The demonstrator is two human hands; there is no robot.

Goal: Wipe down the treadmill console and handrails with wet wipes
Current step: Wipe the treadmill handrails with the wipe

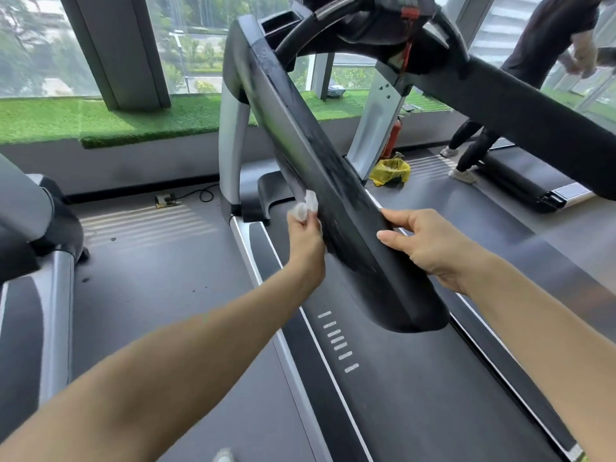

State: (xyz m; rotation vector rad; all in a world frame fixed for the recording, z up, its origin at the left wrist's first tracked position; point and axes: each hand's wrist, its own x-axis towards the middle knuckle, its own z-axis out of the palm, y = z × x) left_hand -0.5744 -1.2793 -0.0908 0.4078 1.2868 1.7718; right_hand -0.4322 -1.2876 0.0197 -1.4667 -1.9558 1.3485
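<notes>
My left hand (305, 243) pinches a crumpled wipe (305, 205) against the left side of the near handrail (333, 181); my right hand (430, 248) curls round its right edge.

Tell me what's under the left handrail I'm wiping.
Under the left handrail lie the treadmill's running belt and silver side rail. The left hand holds the wet wipe against its side. The rail hides the belt directly beneath it.
</notes>
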